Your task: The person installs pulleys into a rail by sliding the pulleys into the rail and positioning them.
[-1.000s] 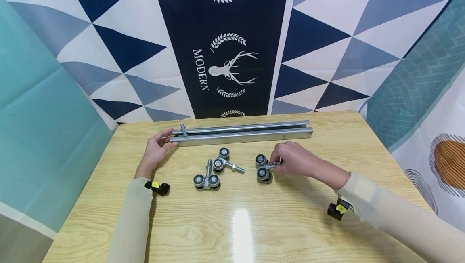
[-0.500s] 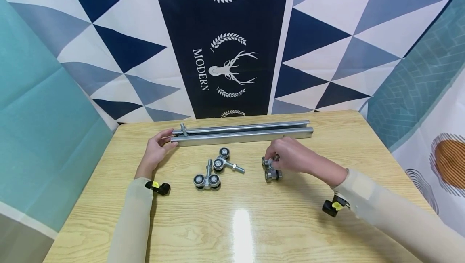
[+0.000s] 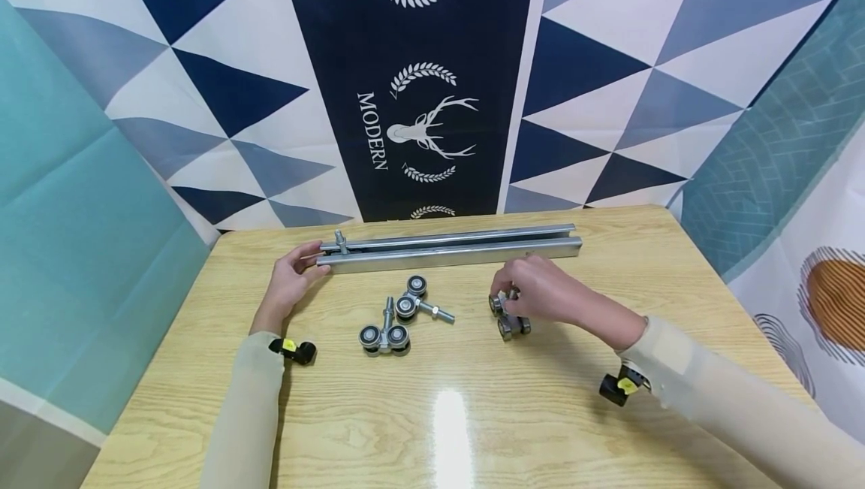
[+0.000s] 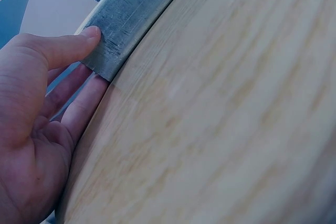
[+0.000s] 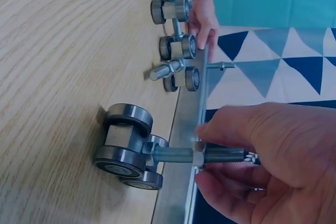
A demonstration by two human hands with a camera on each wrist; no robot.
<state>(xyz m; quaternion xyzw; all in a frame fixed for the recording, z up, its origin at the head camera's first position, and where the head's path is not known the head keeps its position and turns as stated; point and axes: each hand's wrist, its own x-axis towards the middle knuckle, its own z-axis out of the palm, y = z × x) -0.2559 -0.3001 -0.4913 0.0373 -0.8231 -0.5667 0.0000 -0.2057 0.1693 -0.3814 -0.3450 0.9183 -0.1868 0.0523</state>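
Observation:
In the head view my left hand (image 3: 290, 279) holds the left end of a long metal channel track (image 3: 459, 253); the left wrist view has the thumb (image 4: 86, 40) on its side wall and fingers at its end. A threaded bolt (image 3: 341, 241) with a nut sticks up from the track's slot near that end. My right hand (image 3: 544, 290) pinches the bolt (image 5: 173, 154) of a roller trolley (image 5: 121, 136) around its nut (image 5: 198, 156). The trolley's wheels are down by the table, its bolt pointing up; whether they touch the wood is unclear.
Two more roller trolleys lie between the hands: one (image 3: 384, 337) with its bolt toward the track, another (image 3: 406, 306) with its bolt pointing right. The track lies along the back of the wooden table (image 3: 338, 414). A patterned cloth (image 3: 419, 128) hangs behind.
The right hand has turned the trolley from lying with its bolt pointing right to bolt up, shifting it slightly right. The left hand and track have stayed still.

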